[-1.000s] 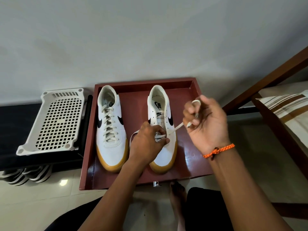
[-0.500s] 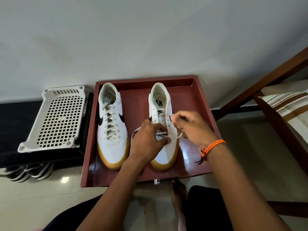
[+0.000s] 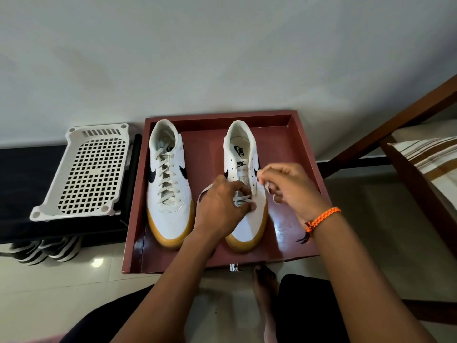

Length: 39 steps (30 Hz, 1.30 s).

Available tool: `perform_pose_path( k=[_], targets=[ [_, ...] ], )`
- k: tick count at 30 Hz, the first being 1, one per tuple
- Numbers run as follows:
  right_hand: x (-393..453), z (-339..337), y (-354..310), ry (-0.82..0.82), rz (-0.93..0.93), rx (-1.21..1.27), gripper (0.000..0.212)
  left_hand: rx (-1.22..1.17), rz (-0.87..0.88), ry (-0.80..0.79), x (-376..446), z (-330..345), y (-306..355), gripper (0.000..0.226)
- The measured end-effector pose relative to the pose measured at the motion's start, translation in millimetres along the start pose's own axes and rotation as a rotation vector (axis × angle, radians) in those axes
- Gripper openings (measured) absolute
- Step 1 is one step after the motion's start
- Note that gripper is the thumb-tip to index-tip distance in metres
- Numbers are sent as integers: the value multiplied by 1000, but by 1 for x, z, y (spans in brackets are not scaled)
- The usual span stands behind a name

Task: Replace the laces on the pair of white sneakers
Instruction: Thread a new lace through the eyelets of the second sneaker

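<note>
Right hand (image 3: 286,186), raised with the lace (image 3: 243,199) taut a second ago, now pinches its end at an eyelet; left hand (image 3: 220,206) pins the crossing. Threading resumes.

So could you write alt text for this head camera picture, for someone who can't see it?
A person's left hand and right hand thread a white lace through the right-hand white sneaker, laced only at its lowest eyelets. Its fully laced twin sits beside it in a dark red tray.
</note>
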State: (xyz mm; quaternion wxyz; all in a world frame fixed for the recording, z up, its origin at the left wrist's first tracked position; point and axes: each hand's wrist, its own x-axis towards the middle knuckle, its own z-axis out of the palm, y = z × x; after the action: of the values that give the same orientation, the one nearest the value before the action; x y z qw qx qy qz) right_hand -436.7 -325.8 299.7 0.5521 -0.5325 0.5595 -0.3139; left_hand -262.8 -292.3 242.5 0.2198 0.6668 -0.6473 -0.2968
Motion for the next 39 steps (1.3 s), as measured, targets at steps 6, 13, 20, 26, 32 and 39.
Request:
perform_pose_path(
  k=[6, 13, 20, 26, 32, 39],
  targets=[
    [-7, -7, -16, -19, -110, 650, 31, 3, 4, 13, 0, 1, -1, 32],
    [-10, -19, -19, -146, -183, 1027, 25, 14, -3, 5, -1, 0, 1, 32],
    [6, -22, 27, 348, 78, -597, 24, 47, 69, 109, -2, 0, 0, 80],
    [-1, -11, 26, 275, 118, -748, 13, 94, -28, -3, 3, -12, -14, 66],
    [6, 3, 22, 319, -154, -724, 16, 0, -103, -75, 5, -17, -27, 40],
    [-1, 36, 25, 42, -288, -616, 14, -152, -50, 40, 14, -20, -23, 36]
  ],
)
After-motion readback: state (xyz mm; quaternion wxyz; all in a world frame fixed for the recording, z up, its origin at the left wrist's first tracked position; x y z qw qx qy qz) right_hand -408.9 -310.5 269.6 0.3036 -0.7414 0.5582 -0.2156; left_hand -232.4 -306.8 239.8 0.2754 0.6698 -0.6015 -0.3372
